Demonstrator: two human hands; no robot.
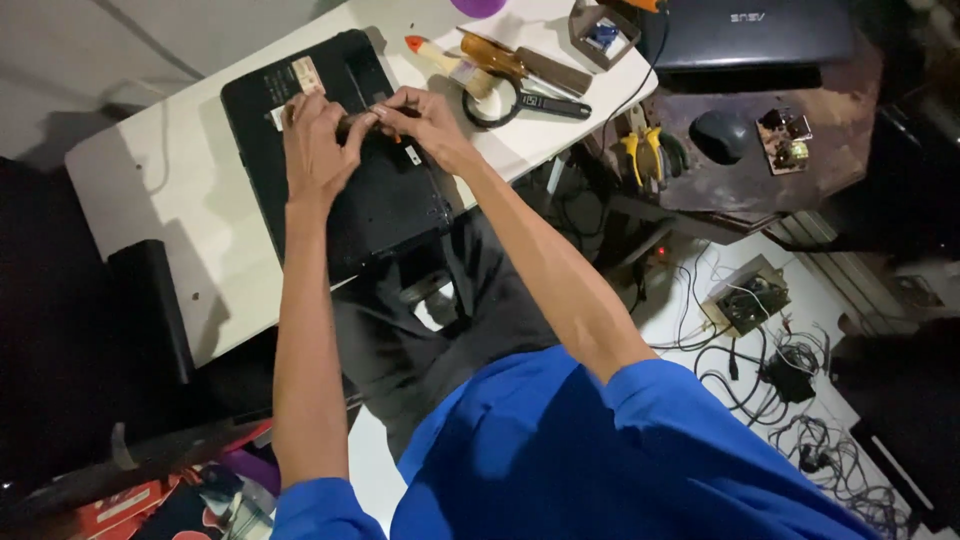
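Note:
A black laptop (400, 205) lies upside down on a white table (180, 210), its base facing up. My left hand (315, 150) rests on the base near its middle, fingers curled around a small dark tool. My right hand (430, 120) meets it from the right, fingertips pinching the same spot, where a small orange part shows. Both hands are close together over the laptop's underside. What exactly lies under the fingers is hidden.
A brush and wooden-handled tools (500, 65) lie beyond the laptop with a magnifier (500, 100). A second closed laptop (750, 30), a mouse (722, 135) and yellow-handled pliers (645, 150) sit on a dark desk to the right. Cables (790, 370) cover the floor.

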